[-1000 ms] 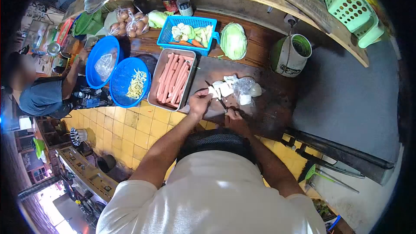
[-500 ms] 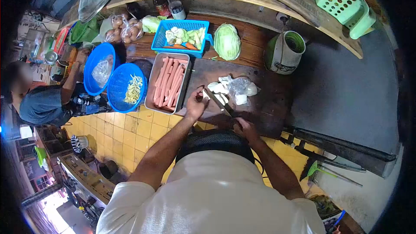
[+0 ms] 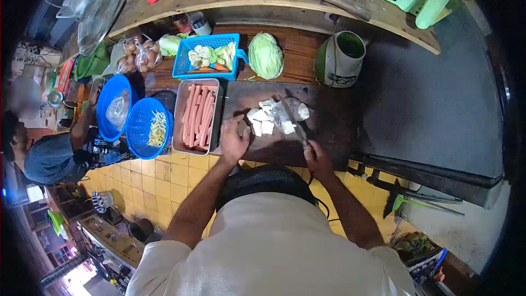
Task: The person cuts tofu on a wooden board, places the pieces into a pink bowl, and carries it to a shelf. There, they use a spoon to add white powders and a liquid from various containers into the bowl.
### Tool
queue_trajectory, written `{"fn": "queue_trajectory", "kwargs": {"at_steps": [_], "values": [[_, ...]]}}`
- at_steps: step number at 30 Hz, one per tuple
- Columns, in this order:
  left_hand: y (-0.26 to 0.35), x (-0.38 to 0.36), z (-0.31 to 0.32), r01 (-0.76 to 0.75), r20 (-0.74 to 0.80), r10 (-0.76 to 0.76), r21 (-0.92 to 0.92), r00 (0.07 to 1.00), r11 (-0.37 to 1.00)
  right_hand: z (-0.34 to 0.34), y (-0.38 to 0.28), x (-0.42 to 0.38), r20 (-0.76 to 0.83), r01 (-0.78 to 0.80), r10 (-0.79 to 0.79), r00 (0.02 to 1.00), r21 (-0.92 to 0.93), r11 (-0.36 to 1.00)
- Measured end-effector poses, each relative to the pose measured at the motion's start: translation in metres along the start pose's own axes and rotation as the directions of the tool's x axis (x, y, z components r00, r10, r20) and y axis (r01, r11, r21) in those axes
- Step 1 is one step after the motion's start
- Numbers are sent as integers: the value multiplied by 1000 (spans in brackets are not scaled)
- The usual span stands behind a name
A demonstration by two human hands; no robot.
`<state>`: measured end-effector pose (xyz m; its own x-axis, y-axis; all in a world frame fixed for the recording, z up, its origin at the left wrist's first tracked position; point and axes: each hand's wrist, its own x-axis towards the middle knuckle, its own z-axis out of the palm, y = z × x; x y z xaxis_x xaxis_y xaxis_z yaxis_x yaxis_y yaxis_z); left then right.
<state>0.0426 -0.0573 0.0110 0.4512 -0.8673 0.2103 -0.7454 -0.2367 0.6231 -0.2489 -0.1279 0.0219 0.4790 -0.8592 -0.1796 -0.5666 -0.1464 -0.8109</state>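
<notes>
My right hand (image 3: 319, 160) grips the handle of a kitchen knife (image 3: 300, 130). The blade slants up and left over a clear plastic bag (image 3: 284, 116) on the dark board (image 3: 329, 115). Beside the bag lie several cut white pieces (image 3: 262, 121), of a food I cannot name. My left hand (image 3: 234, 141) rests at the board's left side, just left of these pieces, fingers loosely bent and apart with nothing seen in them. A metal tray (image 3: 216, 111) of long pink sausages (image 3: 198, 115) stands to its left.
Behind the board are a blue basket (image 3: 179, 70) of cut vegetables, a cabbage (image 3: 266, 56) and a round pale container (image 3: 342, 60). Two blue baskets (image 3: 130, 126) stand left, near another person (image 3: 52, 156). A wooden shelf (image 3: 263, 1) overhangs the back.
The knife has moved from the white pieces by my left hand over to the plastic bag. My left hand has drawn back from the pieces and loosened. The view has shifted slightly right.
</notes>
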Motion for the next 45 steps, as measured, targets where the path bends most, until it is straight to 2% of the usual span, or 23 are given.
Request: {"fn": "queue_trajectory", "kwargs": {"at_steps": [2,3,6,8,9,10,11,13,14,16,20,24,26,27,28,30,31,34,36,39,41,43,45], "values": [[19,18,-5,-46,11,46,30,999,998,-23,1,-10,1,-187,187,982,27,982],[23,25,0,-144,71,144,-7,987,990,-19,26,-16,-121,-98,97,988,1,995],[50,55,17,-331,202,354,-139,913,933,-42,11,-28,-122,-213,210,970,-11,977],[59,77,40,-453,346,481,-164,805,876,-31,49,-36,-178,-187,176,968,-48,981],[72,87,42,-459,349,488,-167,800,872,-27,62,-38,-164,-205,201,966,-13,979],[92,97,38,-444,665,332,-1,669,896,-27,65,-40,-160,-218,216,963,6,976],[104,102,37,-472,876,92,164,473,866,-26,67,-43,-156,-230,231,960,24,973],[102,99,54,-469,871,56,207,487,858,-28,51,-45,-261,-38,30,965,-26,999],[99,97,60,-458,863,13,256,506,851,-29,46,-47,-267,-42,35,963,-20,999],[102,97,54,-473,889,59,184,454,862,-30,41,-53,-79,-340,370,926,251,906],[117,93,49,-562,898,-3,279,441,779,-14,81,-59,-156,-217,233,960,115,969],[132,84,53,-602,897,-25,317,442,733,-14,86,-53,-169,-213,224,960,84,974],[133,76,59,-732,907,49,305,419,609,-12,94,-51,-162,-238,252,954,100,966],[117,60,69,-756,816,228,333,530,564,-12,97,-49,-165,-269,280,946,87,959],[112,57,72,-752,814,226,338,535,566,-12,97,-48,-164,-282,291,942,80,956],[109,55,74,-771,765,393,205,510,603,-14,94,-44,-171,-251,268,948,113,961],[111,56,68,-744,690,467,157,553,650,-15,90,-41,-175,-228,249,953,134,965],[104,57,70,-770,616,554,141,560,622,-17,78,-38,-213,-191,208,955,97,977],[99,58,72,-777,639,537,157,551,610,-18,74,-37,-206,-213,233,950,116,970],[98,59,70,-739,749,353,261,561,621,-15,85,-34,-184,-232,247,951,102,967],[100,60,69,-754,755,360,258,547,604,-17,91,-36,-179,-227,232,956,47,973],[101,61,68,-768,762,366,258,535,586,-34,47,-32,-110,-324,338,935,130,937],[104,63,65,-772,719,425,243,549,587,-29,58,-34,-113,-301,319,941,152,941]]}}
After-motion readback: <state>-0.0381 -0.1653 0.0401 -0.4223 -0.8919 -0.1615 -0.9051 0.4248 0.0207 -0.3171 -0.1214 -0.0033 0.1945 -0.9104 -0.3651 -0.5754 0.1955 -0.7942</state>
